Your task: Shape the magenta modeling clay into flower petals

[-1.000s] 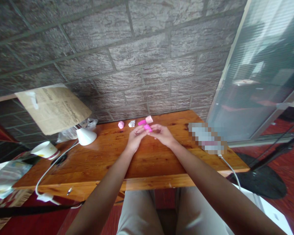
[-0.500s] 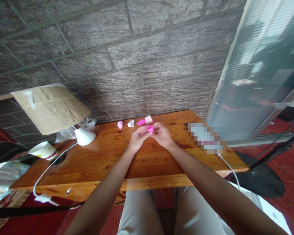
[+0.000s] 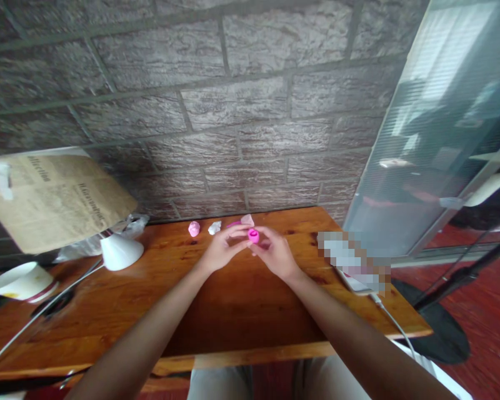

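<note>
Both my hands meet over the far part of a wooden desk (image 3: 216,311). Between their fingertips sits a small bright pink round piece (image 3: 254,236). My left hand (image 3: 220,251) pinches it from the left, and my right hand (image 3: 275,253) pinches it from the right. Just behind my fingers lies a pale pink piece (image 3: 246,220) with a bright pink strip beside it. Farther left on the desk are a small pink lump (image 3: 194,228) and a small white lump (image 3: 214,227).
A white lamp head (image 3: 121,250) on a bent white arm stands at the left, near a crumpled clear bag (image 3: 125,228), a paper cup (image 3: 19,280) and a leaning newspaper sheet (image 3: 50,197). A blurred device with a white cable (image 3: 394,328) lies at the right. A brick wall stands behind.
The view has tilted and moved closer to the desk. My hands stayed together and turned the pink piece, which now shows as a round shape between my fingertips.
</note>
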Action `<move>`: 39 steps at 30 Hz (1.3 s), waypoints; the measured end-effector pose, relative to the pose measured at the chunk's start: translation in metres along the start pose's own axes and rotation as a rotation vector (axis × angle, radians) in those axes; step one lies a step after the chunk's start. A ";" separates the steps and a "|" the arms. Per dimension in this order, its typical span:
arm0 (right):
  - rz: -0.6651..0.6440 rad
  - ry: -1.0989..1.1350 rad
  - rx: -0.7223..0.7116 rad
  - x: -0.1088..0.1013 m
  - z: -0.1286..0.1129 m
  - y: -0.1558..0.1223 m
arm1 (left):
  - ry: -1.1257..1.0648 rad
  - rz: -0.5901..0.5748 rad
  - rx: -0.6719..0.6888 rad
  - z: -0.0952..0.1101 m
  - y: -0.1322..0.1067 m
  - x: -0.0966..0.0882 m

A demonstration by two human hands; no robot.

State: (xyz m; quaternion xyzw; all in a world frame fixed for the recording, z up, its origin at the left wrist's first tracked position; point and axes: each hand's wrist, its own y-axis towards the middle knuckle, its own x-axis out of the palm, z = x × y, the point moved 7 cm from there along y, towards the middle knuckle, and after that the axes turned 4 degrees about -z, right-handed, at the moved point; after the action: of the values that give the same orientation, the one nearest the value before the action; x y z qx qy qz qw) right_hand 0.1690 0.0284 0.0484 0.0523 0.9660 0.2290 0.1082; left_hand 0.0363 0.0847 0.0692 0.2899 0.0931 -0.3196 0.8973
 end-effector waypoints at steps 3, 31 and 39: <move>0.032 -0.174 -0.153 -0.010 -0.017 0.023 | 0.122 0.047 0.039 -0.001 0.012 -0.012; 0.215 -0.156 0.083 -0.043 0.010 0.037 | 0.427 0.131 -0.021 -0.050 0.033 -0.009; 0.112 0.078 0.036 -0.034 -0.007 0.034 | -0.195 0.175 -0.069 -0.032 0.002 0.001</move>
State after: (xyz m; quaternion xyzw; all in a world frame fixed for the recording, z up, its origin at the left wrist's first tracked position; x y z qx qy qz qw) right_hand 0.2021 0.0510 0.0761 0.0993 0.9689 0.2192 0.0567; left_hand 0.0394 0.1039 0.0440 0.2336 -0.0092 -0.2635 0.9359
